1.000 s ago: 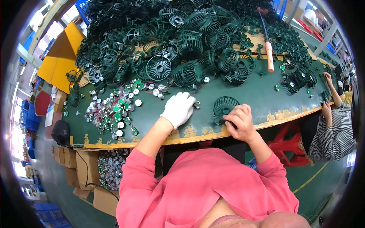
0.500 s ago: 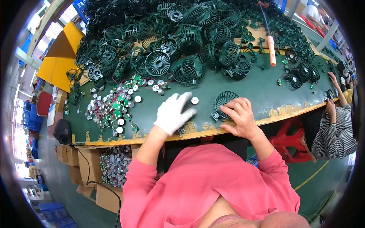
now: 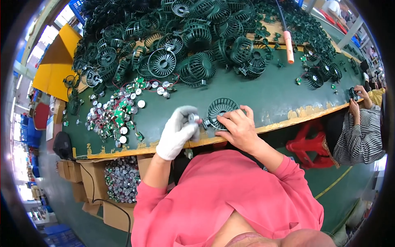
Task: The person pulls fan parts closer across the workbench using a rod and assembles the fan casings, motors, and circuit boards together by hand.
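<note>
My left hand [image 3: 177, 131], in a white glove, pinches a small silver motor [image 3: 192, 118] between thumb and fingers. Below that hand, a small green-and-white circuit board [image 3: 189, 153] dangles past the table edge; whether it is wired to the motor is hidden. My bare right hand [image 3: 240, 126] grips a round dark green fan cage [image 3: 222, 103] by its near side, its thumb and fingertips at the rim and hub. The cage rests on the table with its ribbed hollow facing up, just right of the motor.
A large heap of green fan cages [image 3: 197, 35] fills the far side of the green table [image 3: 164, 111]. Loose motors with circuit boards [image 3: 117, 111] lie at left. A pink-handled tool [image 3: 289, 47] lies far right. Another person [image 3: 360, 131] works at the right end. An open carton of motors [image 3: 122, 179] stands below.
My left hand has picked up the motor from the table and drawn it nearer. My right hand has shifted left with the fan cage, closer to the left hand. The view has shifted slightly.
</note>
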Motion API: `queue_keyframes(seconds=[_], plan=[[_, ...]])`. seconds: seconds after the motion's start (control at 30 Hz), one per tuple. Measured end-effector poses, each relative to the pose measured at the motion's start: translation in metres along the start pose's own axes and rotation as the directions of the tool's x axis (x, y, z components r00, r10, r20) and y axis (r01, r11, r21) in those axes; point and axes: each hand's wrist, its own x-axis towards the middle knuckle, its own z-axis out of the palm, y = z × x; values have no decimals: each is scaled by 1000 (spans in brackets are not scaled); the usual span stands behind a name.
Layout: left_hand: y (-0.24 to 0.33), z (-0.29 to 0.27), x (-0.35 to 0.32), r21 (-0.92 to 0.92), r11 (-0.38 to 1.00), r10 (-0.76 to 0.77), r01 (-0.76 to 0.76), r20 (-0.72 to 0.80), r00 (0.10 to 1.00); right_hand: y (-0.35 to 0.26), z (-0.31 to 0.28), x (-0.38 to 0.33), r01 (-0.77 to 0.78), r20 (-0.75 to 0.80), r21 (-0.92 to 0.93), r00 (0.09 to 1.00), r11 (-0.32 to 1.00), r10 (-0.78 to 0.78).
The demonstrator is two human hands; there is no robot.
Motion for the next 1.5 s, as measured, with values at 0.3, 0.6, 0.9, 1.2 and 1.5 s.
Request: queue_keyframes(seconds=[0.3,0.6,0.9,1.2,1.5], plan=[[-1,28,-11,421,901,113,-105,5,994,-19,-20,24,260,-114,242,964,935,-239],[6,34,7,811,527,318,-255,89,944,7,-26,33,161,-28,21,987,987,-161],[-22,15,20,916,196,269,-350,293,918,28,-27,45,228,273,-66,940,971,-202],[-27,3,17,900,153,433,-407,309,847,25,-19,61,345,384,-15,869,938,-314],[-28,4,18,897,169,455,-409,297,840,22,-19,68,347,483,15,819,938,-311]])
